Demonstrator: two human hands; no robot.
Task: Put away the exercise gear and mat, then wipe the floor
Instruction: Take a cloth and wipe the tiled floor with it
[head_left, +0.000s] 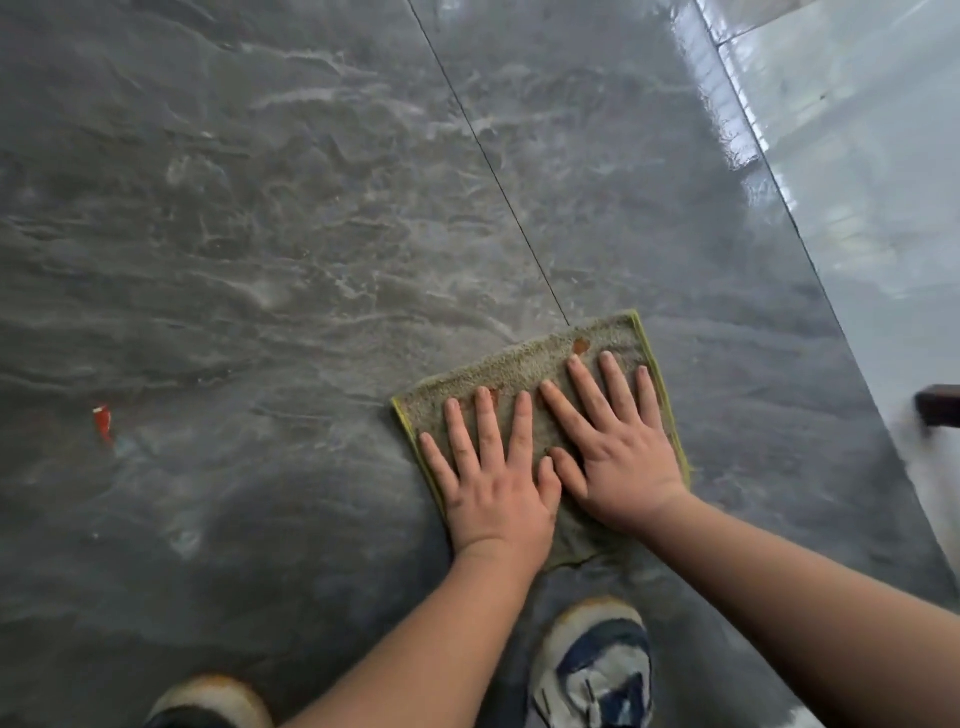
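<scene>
Item: green-edged cleaning cloth (524, 364), flat on dark grey tiled floor (260, 234). Left hand (493, 483) and right hand (618, 457) lay spread, side by side, pressing it. Red scrap (103, 422) lay well apart.

Both shoes (592, 670) cut off below — small red scrap (103, 423) too blurred.

under you the dark grey marbled floor (270, 218) carries a yellow-edged cloth (524, 364) near right, a small red scrap (103, 423) left, and your two shoes (597, 670).
</scene>
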